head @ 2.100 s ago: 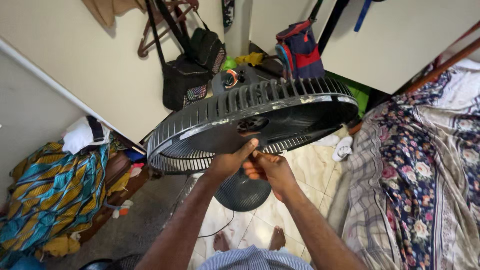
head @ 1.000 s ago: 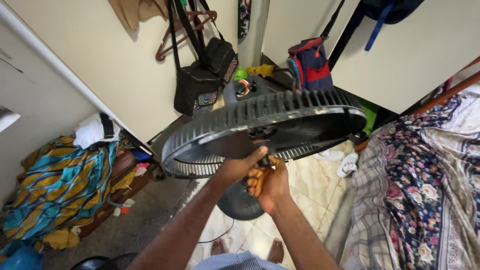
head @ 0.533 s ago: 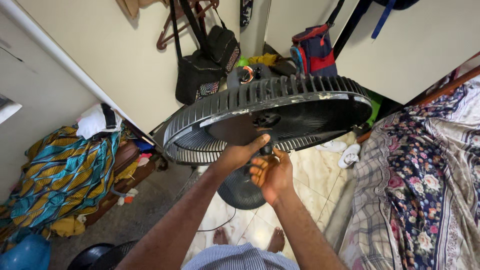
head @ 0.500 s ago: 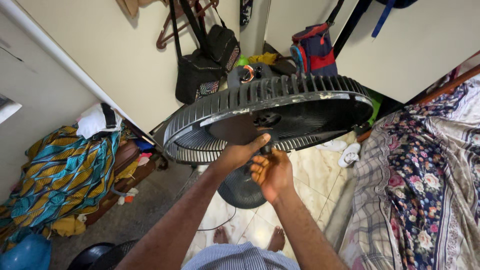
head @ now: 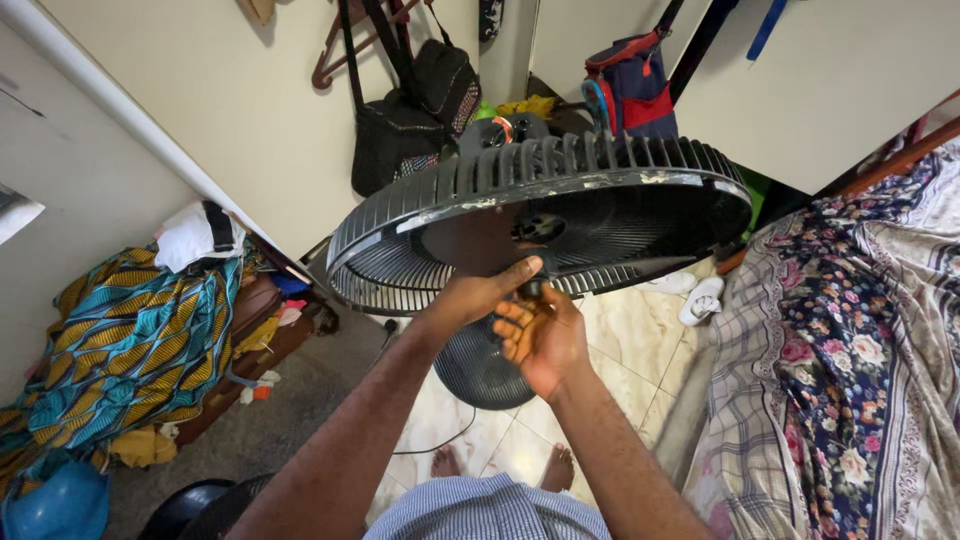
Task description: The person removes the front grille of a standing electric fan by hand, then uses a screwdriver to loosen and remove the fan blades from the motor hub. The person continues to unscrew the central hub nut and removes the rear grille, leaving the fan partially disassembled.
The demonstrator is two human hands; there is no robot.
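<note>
Looking from the head camera, your left hand presses the dark fan blade inside the tilted fan guard, fingers closed on it, while your right hand pinches the small hub cap just under the centre. If this pinch slips, the cap can fall to the tiled floor near your feet, and the loose blade may turn and scrape your fingers on the guard ribs.

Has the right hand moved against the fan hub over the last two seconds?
Yes. The right hand has turned palm-up under the fan hub; the left hand touches the blade.

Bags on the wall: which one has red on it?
The blue backpack hanging right of the corner, with red trim and pocket. The two bags left of it are plain black.
</note>
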